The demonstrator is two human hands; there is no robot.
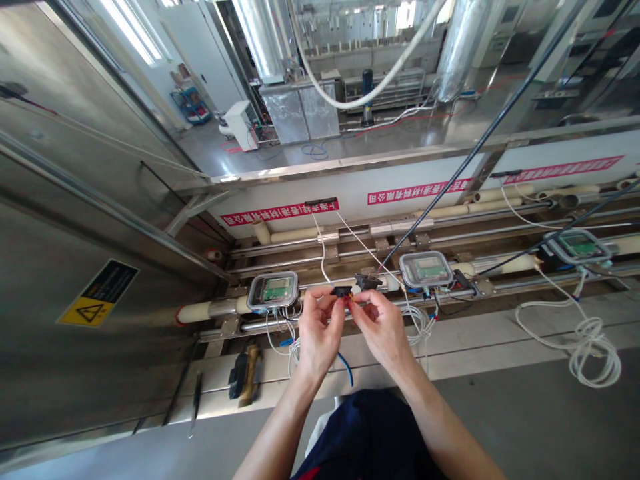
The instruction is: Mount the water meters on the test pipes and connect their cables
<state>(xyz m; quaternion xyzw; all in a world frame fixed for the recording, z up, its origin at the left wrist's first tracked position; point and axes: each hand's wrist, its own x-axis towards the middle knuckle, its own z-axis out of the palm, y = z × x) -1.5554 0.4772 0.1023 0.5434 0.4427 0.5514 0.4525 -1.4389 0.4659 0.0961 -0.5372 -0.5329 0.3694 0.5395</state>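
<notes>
My left hand [321,328] pinches a small black part [342,291] between thumb and fingers. Close beside it, my right hand [379,325] has thumb and fingertips pressed together on thin coloured wires [351,298] at that part; red and yellow show between the fingertips. Just beyond the right fingers is a black housing [369,281], with a black cable [425,212] above it. A clear-lidded box with a green circuit board [273,291] lies left of my hands, and a similar clear-lidded box [427,270] lies to the right. The exact wire ends are hidden by my fingers.
Metal rails and pipes [280,252] run across behind my hands. On the near ledge lie a brass fitting [249,380] and a dark pen-like tool [197,397]. Coiled white cable [594,350] hangs at right, below another clear-lidded box [577,246]. A steel wall [75,220] stands left.
</notes>
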